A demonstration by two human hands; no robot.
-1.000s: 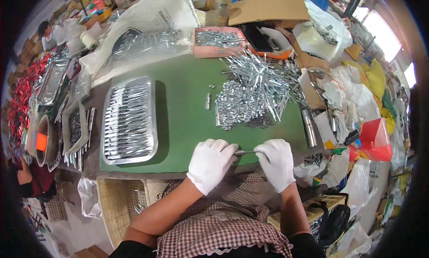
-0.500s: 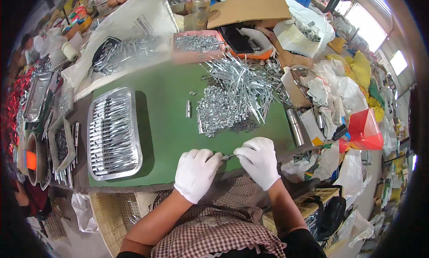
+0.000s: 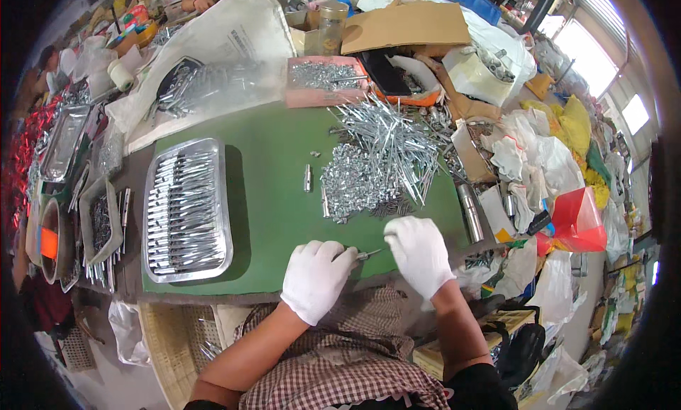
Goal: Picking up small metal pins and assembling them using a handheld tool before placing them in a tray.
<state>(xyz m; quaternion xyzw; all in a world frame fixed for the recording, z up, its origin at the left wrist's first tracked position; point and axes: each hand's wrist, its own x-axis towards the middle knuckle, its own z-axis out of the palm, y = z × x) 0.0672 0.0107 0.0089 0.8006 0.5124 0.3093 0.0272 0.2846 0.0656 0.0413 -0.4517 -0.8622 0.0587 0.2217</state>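
Both my hands wear white gloves and are held above the near edge of the green work surface [image 3: 273, 225]. My left hand [image 3: 319, 279] is closed on a thin metal rod [image 3: 367, 255], whose bare end sticks out to the right past the fingertips. A short thicker part seems to sit on the rod beside my thumb. My right hand [image 3: 420, 257] is a little apart from the rod's tip, its fingers bent together; whatever is between them is hidden. Beyond my hands lie a heap of small metal fittings [image 3: 347, 186] and a pile of long thin rods [image 3: 397, 137].
A metal tray [image 3: 226, 211] of neatly laid rod assemblies stands at left. One short cylinder [image 3: 308, 178] lies alone mid-surface. A pink box [image 3: 305, 98] of small parts sits at the back. A thick metal cylinder [image 3: 470, 213] rests at the right edge.
My right hand has moved off the rod to the right and lifted slightly, leaving its thin end exposed. My left hand keeps its hold. The whole view has shifted slightly.
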